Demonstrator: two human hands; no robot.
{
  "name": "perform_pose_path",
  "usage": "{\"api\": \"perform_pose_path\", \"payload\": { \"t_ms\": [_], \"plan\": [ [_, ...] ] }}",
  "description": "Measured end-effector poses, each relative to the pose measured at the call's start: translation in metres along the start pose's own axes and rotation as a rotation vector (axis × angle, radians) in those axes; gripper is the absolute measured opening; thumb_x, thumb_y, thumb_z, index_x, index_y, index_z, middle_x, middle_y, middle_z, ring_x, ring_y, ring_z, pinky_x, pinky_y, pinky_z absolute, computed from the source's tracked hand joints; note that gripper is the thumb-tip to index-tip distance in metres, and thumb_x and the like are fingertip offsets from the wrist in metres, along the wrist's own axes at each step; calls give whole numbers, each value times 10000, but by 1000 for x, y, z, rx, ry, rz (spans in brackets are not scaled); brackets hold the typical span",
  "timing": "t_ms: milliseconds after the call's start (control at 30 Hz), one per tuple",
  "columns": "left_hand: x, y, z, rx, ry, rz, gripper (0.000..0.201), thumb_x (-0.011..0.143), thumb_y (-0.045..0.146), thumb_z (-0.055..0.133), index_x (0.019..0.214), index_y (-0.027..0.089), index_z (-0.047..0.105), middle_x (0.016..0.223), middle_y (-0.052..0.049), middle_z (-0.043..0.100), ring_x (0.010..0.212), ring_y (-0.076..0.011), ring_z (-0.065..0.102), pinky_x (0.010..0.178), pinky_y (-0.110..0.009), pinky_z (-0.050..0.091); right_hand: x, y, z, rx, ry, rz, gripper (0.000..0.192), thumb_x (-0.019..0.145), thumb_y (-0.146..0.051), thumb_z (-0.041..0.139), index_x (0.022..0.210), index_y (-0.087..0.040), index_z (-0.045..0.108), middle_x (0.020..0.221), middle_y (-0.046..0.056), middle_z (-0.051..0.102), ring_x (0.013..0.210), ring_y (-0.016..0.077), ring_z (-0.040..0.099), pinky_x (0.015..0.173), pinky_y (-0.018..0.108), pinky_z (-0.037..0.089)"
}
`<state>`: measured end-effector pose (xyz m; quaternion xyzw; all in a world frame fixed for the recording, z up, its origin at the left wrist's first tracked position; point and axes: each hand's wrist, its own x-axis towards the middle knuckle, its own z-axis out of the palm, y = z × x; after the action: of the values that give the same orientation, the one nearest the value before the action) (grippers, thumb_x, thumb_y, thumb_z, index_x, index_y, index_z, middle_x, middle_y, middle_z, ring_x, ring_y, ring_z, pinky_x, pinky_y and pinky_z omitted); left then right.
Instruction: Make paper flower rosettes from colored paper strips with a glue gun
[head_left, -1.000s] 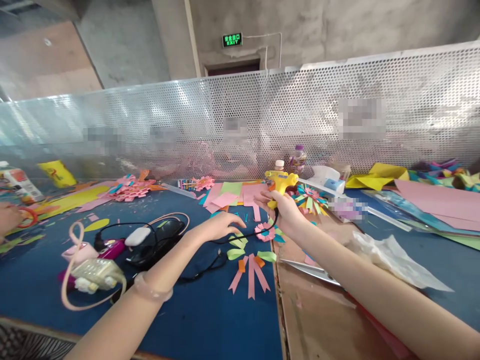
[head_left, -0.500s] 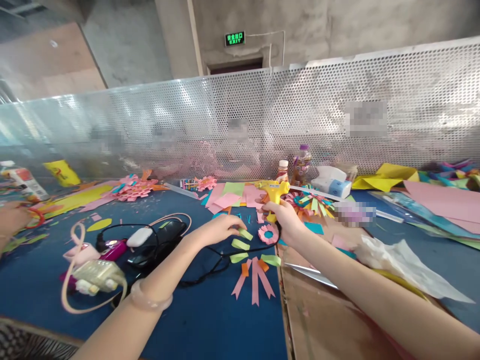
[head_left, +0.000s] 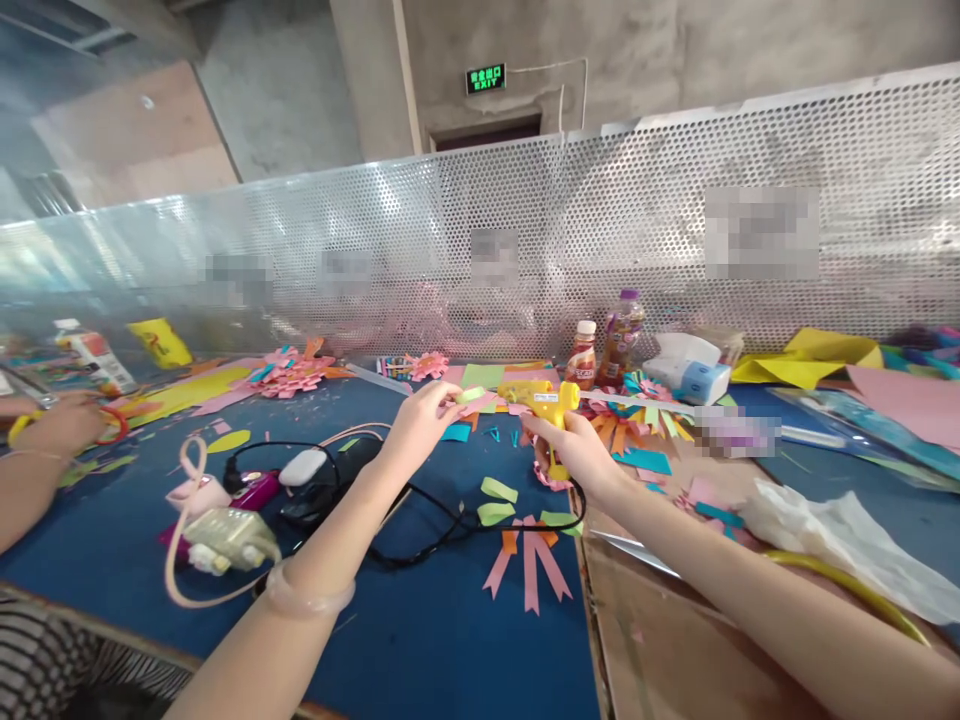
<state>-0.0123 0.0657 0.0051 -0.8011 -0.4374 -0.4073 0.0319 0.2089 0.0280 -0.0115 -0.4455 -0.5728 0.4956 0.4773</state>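
My right hand [head_left: 577, 450] is wrapped round the handle of a yellow hot glue gun [head_left: 553, 402], its nozzle pointing left and a long clear glue stick [head_left: 637, 402] sticking out behind. Pinched in the fingers of my left hand [head_left: 427, 410] is a light green paper strip [head_left: 471, 394], close to the nozzle. Below the gun, a pink paper ring [head_left: 541, 474] is partly hidden by my right hand. Nearer to me lie more green strips [head_left: 496, 513] and pink paper ribbons [head_left: 531, 570] with notched ends and orange pieces.
A power strip with plugs [head_left: 232, 540] and black cables lies left. Scissors [head_left: 634, 550] rest under my right forearm. Bottles [head_left: 581, 355], a tissue pack [head_left: 686, 367] and paper flowers [head_left: 292, 372] stand along the perforated metal screen [head_left: 420, 270]. Another person's hand [head_left: 64, 435] holds scissors at far left.
My left hand has picked up a green strip from the table and raised it to the glue gun's nozzle. The view has shifted slightly left.
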Motion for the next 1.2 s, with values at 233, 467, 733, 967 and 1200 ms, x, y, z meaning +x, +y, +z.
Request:
{"api": "perform_pose_path", "payload": {
  "t_ms": [233,467,733,967,1200],
  "plan": [
    [-2,7,2,83,43,128,80,837,214,579,911,197,602,892,-24,650,820,-155,613,731,-263,477,6,10,-2,-40,29,-11,379,764,-504,564,575,-179,516,383,-31,473,318,98,420,332,214,316],
    [-4,6,5,82,1,129,101,843,240,579,934,201,599,921,-25,648,808,-155,614,707,-265,475,10,18,-3,-51,55,-32,392,756,-524,566,580,-186,473,458,-34,486,335,92,437,332,214,336],
    [-4,6,6,51,7,145,116,853,257,566,951,206,601,924,-23,645,793,-138,620,701,-244,481,9,18,-1,-81,59,-29,350,762,-477,556,586,-192,455,449,-46,458,333,99,445,318,212,336],
    [-5,8,5,41,0,139,100,842,252,582,923,199,608,924,-21,645,780,-130,615,707,-239,482,8,17,-2,-121,77,-28,337,767,-461,547,586,-196,444,430,-45,466,332,94,441,330,207,342],
    [-5,6,5,62,2,140,98,851,246,568,934,206,602,928,-22,646,801,-143,613,718,-261,479,4,11,-1,-144,72,-9,325,773,-436,534,570,-208,423,376,-43,450,323,99,424,335,210,342]
  ]
}}
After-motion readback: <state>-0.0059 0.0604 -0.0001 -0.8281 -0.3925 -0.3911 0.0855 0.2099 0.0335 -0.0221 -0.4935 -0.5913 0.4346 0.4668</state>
